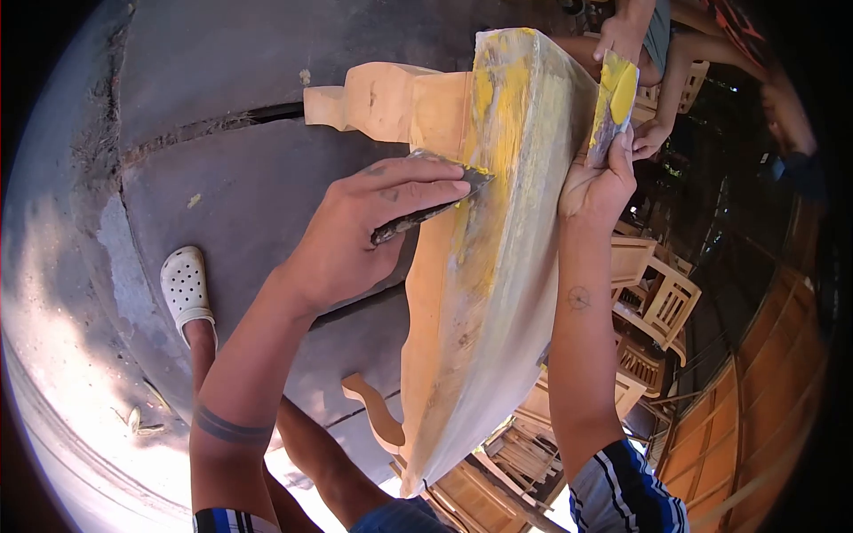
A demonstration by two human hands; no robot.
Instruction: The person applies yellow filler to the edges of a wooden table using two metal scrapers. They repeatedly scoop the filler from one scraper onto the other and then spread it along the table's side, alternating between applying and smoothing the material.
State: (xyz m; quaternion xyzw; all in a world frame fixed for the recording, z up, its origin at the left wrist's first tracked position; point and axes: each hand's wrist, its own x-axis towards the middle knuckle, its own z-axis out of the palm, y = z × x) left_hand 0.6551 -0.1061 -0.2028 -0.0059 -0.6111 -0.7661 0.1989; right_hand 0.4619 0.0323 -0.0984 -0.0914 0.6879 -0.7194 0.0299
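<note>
My left hand (355, 226) grips a dark putty knife (418, 218), two fingers laid along its blade. The blade's edge, with some yellow on it, rests against a wooden furniture piece (498, 258). Yellow filler (505, 98) is smeared in streaks along the edge of that piece. My right hand (602, 182), beside the piece's far side, is closed around a flat scraper-like plate (613, 102) carrying a thick lump of yellow filler. Turned wooden legs (382, 99) stick out from the piece to the left. The putty knife's handle is partly hidden by my left hand.
Another person's hand (622, 35) and bare legs are at the upper right, close to my right hand. Wooden chairs (666, 306) stand behind on the right. A foot in a white clog (187, 284) is on the concrete floor (240, 195). Wooden slats lie lower down.
</note>
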